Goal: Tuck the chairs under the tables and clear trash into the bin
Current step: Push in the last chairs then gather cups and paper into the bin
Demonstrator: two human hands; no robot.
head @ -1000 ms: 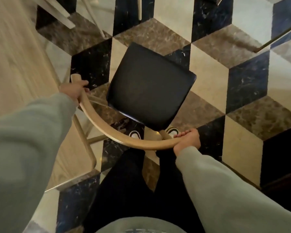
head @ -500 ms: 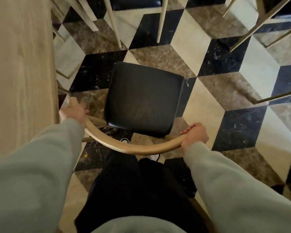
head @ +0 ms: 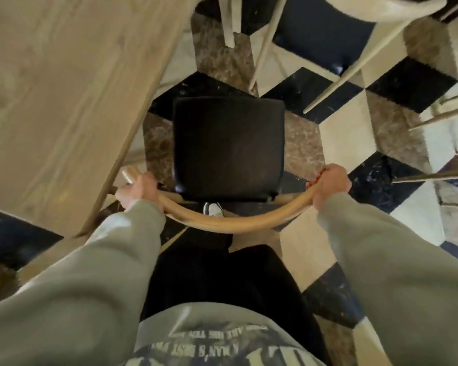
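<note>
A chair with a black square seat [head: 229, 146] and a curved pale wooden backrest [head: 233, 220] stands directly below me. My left hand [head: 139, 191] grips the backrest's left end and my right hand [head: 328, 186] grips its right end. A light wooden table [head: 64, 101] fills the upper left, its edge running diagonally close to the chair's left side. The seat lies beside the table's edge, not beneath it. My black trousers and one white shoe [head: 213, 208] show behind the backrest.
Another chair with pale legs [head: 265, 40] and a dark seat [head: 323, 30] stands ahead at the top. More thin chair legs [head: 434, 120] cross the right side. The floor is a cube pattern of black, cream and brown marble tiles.
The chair has swung round so its seat now faces squarely ahead, and the table edge has come closer along its left side. Both hands have kept their grip on the backrest.
</note>
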